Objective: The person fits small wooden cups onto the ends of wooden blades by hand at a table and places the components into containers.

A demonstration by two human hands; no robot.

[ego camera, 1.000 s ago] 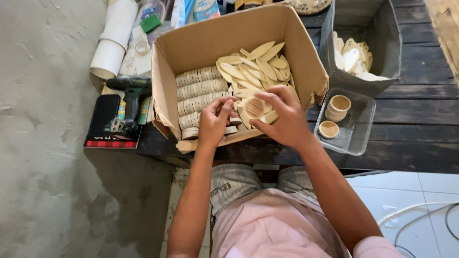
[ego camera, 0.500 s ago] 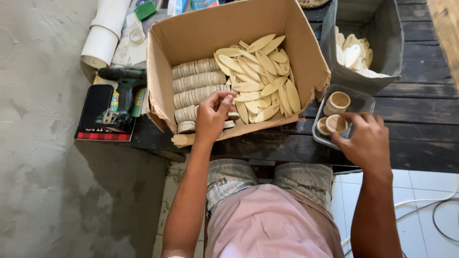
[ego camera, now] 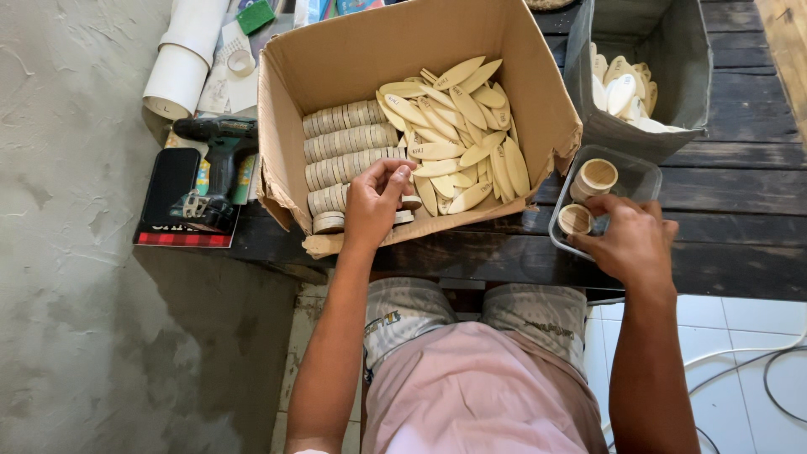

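Observation:
A cardboard box (ego camera: 332, 59) on the dark wooden table holds rows of stacked round wooden discs (ego camera: 349, 139) on its left and a loose heap of flat oval wooden pieces (ego camera: 458, 139) on its right. My left hand (ego camera: 374, 202) reaches into the box's near edge, its fingertips on the discs at the end of the rows. My right hand (ego camera: 630, 240) rests over the near end of a clear plastic tray (ego camera: 639, 172), fingers curled beside a short stack of wooden rings (ego camera: 576, 219). A taller stack of rings (ego camera: 597, 176) stands behind it.
A grey bin (ego camera: 626, 34) at the back right holds pale oval pieces. Left of the box lie a cordless drill (ego camera: 218, 155) on a black case, white rolls (ego camera: 181, 63) and a tape ring. The table edge runs just above my knees; white cables lie on the tiled floor.
My right hand left the box, swung right to the clear tray and settled at the ring stacks. My left hand stayed in the box at the discs.

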